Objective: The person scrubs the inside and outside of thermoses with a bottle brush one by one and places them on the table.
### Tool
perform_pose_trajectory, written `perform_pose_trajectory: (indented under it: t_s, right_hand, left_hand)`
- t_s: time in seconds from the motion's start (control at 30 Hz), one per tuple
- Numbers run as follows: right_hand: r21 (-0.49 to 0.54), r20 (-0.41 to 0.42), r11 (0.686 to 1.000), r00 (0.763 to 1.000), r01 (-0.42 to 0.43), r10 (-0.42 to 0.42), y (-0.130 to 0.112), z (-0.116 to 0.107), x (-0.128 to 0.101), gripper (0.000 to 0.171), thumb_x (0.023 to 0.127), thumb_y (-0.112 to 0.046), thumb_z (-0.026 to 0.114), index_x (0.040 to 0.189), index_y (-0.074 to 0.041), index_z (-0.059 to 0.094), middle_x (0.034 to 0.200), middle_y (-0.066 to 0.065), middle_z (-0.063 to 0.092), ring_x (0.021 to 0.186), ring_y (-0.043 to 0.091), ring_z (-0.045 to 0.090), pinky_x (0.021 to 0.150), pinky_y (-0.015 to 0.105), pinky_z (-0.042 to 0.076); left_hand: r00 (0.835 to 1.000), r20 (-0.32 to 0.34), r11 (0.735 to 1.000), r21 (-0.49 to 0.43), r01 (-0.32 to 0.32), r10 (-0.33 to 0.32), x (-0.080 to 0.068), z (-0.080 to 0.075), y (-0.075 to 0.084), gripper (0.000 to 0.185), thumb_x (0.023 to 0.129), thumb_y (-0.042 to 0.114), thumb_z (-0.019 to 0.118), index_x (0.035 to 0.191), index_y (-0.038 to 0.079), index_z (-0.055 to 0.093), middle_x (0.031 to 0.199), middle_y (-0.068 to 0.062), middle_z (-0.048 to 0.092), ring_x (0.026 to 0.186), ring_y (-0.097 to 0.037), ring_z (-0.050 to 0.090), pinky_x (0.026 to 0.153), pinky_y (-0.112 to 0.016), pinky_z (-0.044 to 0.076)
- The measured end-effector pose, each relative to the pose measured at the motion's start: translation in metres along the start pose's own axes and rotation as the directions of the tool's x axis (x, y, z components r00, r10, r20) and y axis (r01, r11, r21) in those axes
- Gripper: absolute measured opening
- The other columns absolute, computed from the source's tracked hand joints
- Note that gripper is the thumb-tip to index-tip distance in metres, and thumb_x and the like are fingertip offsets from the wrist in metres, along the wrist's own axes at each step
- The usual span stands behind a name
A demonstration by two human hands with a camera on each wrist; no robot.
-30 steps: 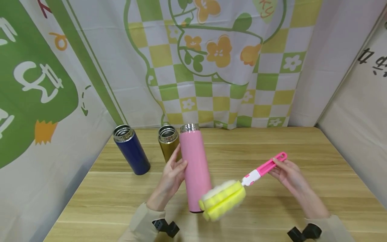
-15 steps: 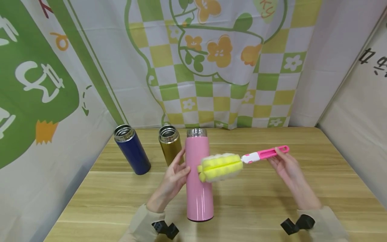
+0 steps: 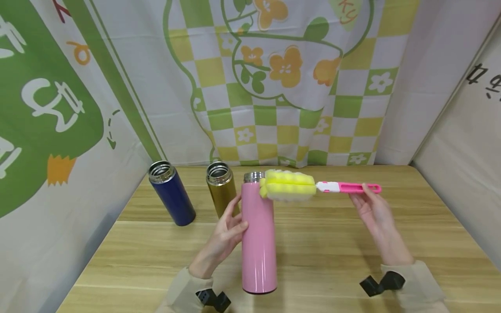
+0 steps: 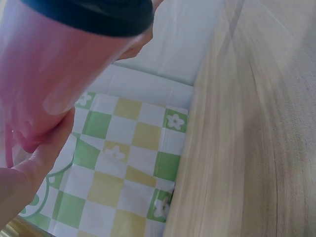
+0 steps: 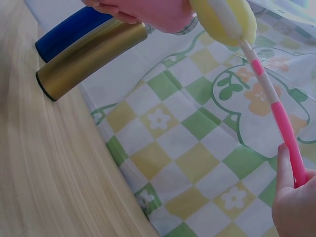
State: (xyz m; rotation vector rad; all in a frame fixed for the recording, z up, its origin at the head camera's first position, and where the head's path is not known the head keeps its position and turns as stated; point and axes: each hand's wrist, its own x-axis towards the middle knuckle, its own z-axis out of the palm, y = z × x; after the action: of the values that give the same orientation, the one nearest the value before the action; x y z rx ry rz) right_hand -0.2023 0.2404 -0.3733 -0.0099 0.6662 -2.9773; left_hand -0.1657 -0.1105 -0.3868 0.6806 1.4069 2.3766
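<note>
Sponge brush (image 3: 288,190) rose; gold bottle (image 3: 220,187) beside.

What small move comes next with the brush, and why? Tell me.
Probably tip the yellow sponge head downward into the pink bottle: it lies sideways beside the open steel mouth, the right hand pinches the pink handle, and the left hand steadies the upright bottle.

A light wooden table (image 3: 352,243) fills the lower half of the head view. On it, left of centre, stand a blue flask (image 3: 171,193) and a gold flask (image 3: 221,187), both uncapped, with a tall pink flask (image 3: 258,234) upright at centre.
</note>
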Motion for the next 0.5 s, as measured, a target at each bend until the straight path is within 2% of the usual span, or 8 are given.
perform_pose_trajectory:
  t_s: [0.17,0.3,0.5]
  right_hand:
    - [0.015,-0.034,1.0,0.999,0.005,-0.004,-0.0001,0.0007,-0.001,0.009,0.089,0.0,0.044,0.094,0.003,0.051,0.093,0.019,0.06,0.089,0.026,0.062,0.086,0.03,0.044]
    - [0.03,-0.03,1.0,1.0,0.008,-0.007,-0.0014,-0.0011,-0.0023,0.009,0.09,0.0,0.044,0.094,0.003,0.051,0.093,0.018,0.06,0.089,0.026,0.062,0.085,0.03,0.045]
    - [0.104,0.003,0.995,1.0,0.005,-0.005,-0.0078,-0.0065,-0.0071,0.009,0.091,0.001,0.04,0.093,0.002,0.048,0.09,0.019,0.06,0.088,0.028,0.061,0.084,0.032,0.046]
  left_hand:
    - [1.0,-0.01,1.0,0.009,0.013,-0.013,-0.0014,0.0002,-0.001,0.079,0.087,0.01,0.054,0.141,0.01,-0.004,0.117,-0.004,0.048,0.101,-0.015,0.053,0.081,-0.032,0.046]
    - [0.998,-0.06,0.999,0.037,0.025,-0.023,-0.0009,0.001,-0.0002,0.081,0.085,0.011,0.056,0.14,0.009,-0.004,0.116,-0.004,0.048,0.099,-0.015,0.054,0.079,-0.032,0.047]
    - [0.99,-0.141,0.998,0.054,-0.016,0.023,0.0012,0.0054,0.0073,0.076,0.084,0.007,0.055,0.138,0.008,0.002,0.111,-0.002,0.052,0.095,-0.014,0.055,0.076,-0.03,0.048]
